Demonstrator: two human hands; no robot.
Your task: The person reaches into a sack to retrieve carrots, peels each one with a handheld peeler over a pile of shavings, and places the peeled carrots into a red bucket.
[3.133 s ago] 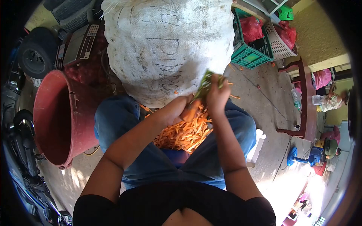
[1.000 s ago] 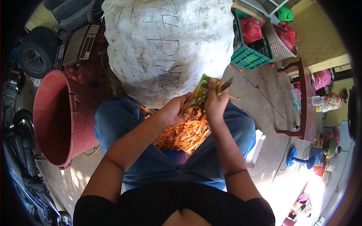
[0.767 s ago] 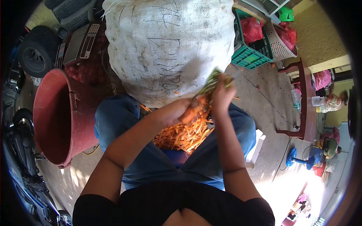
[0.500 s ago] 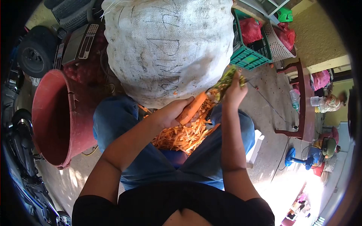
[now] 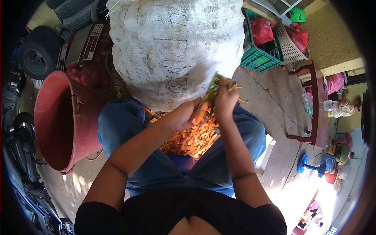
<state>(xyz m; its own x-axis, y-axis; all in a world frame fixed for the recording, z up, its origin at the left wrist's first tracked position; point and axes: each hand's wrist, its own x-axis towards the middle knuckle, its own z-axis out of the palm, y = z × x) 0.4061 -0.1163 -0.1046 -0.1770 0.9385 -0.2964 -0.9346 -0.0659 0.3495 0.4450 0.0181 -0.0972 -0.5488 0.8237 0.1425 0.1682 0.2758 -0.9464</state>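
My left hand (image 5: pixel 185 114) is wrapped round the lower end of an orange carrot (image 5: pixel 200 113), which tilts up and away above my lap. Closed on a green, blurred peeler (image 5: pixel 213 88), my right hand (image 5: pixel 226 102) is at the carrot's upper part, where the tool partly covers it. Orange peel strips (image 5: pixel 188 141) are heaped below my hands, between my knees. Under them part of a dark blue container (image 5: pixel 182 163) shows. A few loose strips appear just right of my right hand.
A big white woven sack (image 5: pixel 172 47) stands right in front of my knees. To the left is a red tub (image 5: pixel 84 125); a scale (image 5: pixel 84 45) sits behind it. A green crate (image 5: pixel 260 56), a perforated basket (image 5: pixel 288 45) and a wooden bench (image 5: pixel 319 105) are on the right.
My right hand with the peeler has moved left and slightly down, from beyond the carrot's tip onto the carrot. The carrot has turned more upright and is more hidden.
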